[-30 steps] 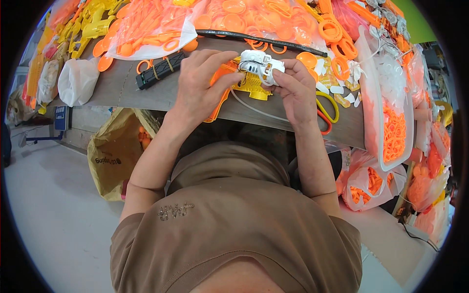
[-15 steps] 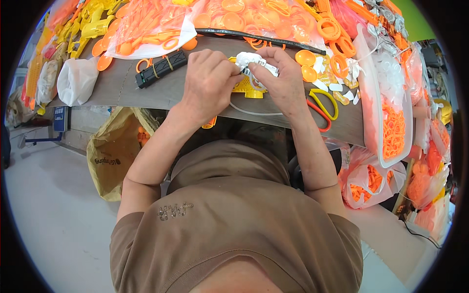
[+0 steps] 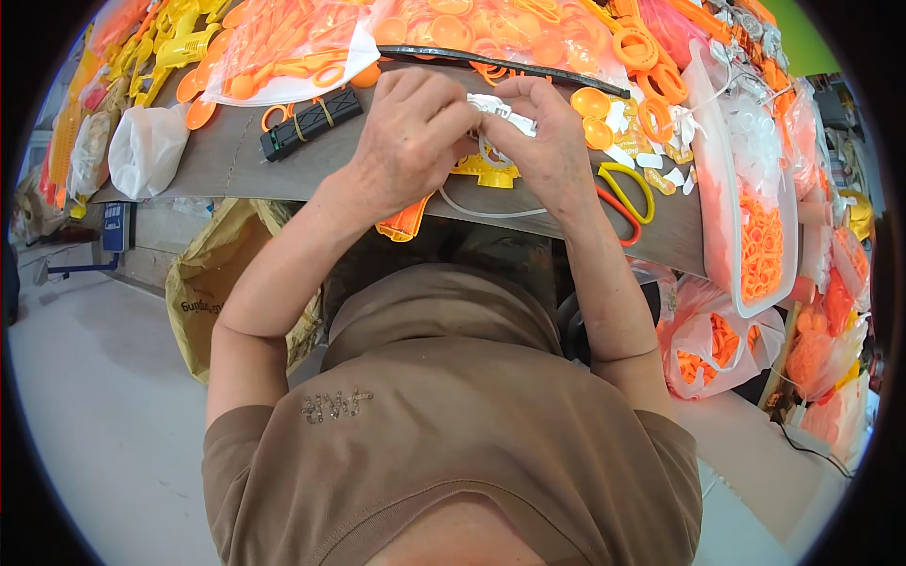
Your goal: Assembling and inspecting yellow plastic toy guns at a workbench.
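Above the table's near edge, my right hand (image 3: 545, 141) is closed on a small white plastic part (image 3: 502, 108), thumb on the near side and fingers curled over the far side. My left hand (image 3: 411, 132) has its fingers curled together at the part's left end, covering it; what lies between those fingertips is hidden. A yellow plastic piece (image 3: 493, 172) lies on the table just under both hands. Near it a thin pale tube (image 3: 491, 215) curves along the table edge. An orange plastic piece (image 3: 404, 224) shows below my left wrist.
A banded black block (image 3: 311, 124) lies on the left of the table (image 3: 222, 160). Yellow-and-red-handled scissors (image 3: 630, 198) rest at my right. A bin of orange rings (image 3: 760, 250) stands beyond them. Orange parts in bags (image 3: 293, 47) line the back behind a black strip (image 3: 500, 66).
My left hand has shifted up and slightly right, covering more of the white plastic part's left end. More of the orange piece below my left wrist shows. My right hand keeps its hold.
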`<state>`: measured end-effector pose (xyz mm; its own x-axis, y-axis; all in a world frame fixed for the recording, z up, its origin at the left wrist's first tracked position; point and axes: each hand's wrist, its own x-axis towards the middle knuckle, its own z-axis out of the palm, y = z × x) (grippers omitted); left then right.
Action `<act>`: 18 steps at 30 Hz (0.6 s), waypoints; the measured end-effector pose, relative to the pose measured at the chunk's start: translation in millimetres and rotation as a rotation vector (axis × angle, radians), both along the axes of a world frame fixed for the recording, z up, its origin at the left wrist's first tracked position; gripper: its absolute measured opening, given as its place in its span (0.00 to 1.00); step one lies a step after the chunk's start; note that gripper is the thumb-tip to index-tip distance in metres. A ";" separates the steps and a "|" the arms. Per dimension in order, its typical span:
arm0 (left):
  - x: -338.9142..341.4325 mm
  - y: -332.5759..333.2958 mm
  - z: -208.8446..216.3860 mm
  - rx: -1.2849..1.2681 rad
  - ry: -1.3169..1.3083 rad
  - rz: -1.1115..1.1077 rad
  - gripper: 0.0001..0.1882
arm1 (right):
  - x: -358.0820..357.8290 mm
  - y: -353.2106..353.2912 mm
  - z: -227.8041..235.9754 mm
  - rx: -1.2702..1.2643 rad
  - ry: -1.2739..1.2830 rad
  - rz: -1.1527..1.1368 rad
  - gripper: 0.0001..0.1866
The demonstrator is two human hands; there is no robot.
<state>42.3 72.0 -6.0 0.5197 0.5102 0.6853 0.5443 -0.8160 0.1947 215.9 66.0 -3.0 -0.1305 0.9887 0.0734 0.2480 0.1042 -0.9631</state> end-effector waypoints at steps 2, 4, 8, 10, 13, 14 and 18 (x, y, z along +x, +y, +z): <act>3.0 3.3 5.8 -0.008 -0.002 -0.043 0.18 | 0.3 0.4 2.0 0.020 -0.048 0.067 0.16; 5.0 5.3 6.6 -0.014 -0.004 -0.087 0.20 | -0.1 0.5 1.2 0.040 -0.079 0.068 0.16; 3.7 7.4 4.1 0.012 0.058 -0.097 0.26 | 3.2 -1.2 0.9 -0.013 0.000 0.135 0.20; 0.5 6.7 2.3 0.006 0.039 -0.097 0.27 | 14.3 -3.2 6.1 -0.096 0.163 0.190 0.22; -7.7 2.8 -7.6 -0.126 -0.122 -0.016 0.27 | 46.9 -1.4 2.8 0.037 0.024 0.273 0.28; -8.8 0.9 -11.5 -0.127 -0.121 -0.014 0.27 | 52.5 -0.7 -1.7 0.252 -0.277 0.299 0.32; -3.0 -4.7 -23.4 -0.127 -0.229 0.020 0.27 | 47.4 -17.8 -21.2 0.449 -0.630 0.355 0.38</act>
<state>39.3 67.3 -29.4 0.3473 0.6083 0.7136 0.4898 -0.7667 0.4151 263.3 48.1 -24.2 -0.5753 0.7758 0.2590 0.6041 0.6165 -0.5050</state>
